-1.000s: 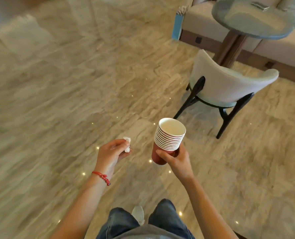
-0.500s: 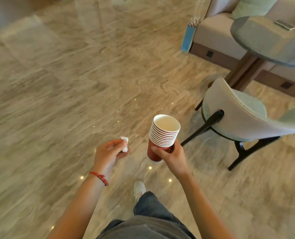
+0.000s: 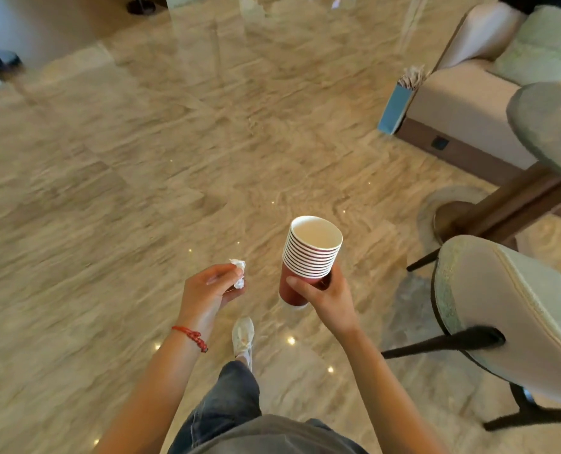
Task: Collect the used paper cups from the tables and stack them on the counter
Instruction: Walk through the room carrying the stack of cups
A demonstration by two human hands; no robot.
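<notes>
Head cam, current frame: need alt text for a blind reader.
A person's right hand holds a nested stack of red paper cups above a marble floor, while the left hand pinches a crumpled white tissue. A cushioned chair and round table stand to the right.

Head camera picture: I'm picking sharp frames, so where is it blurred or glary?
Head view: the floor is smeared by motion at left; small bright glints dot it near the shoe; the cups in the right hand and the tissue in the left hand stay fairly sharp.
</notes>
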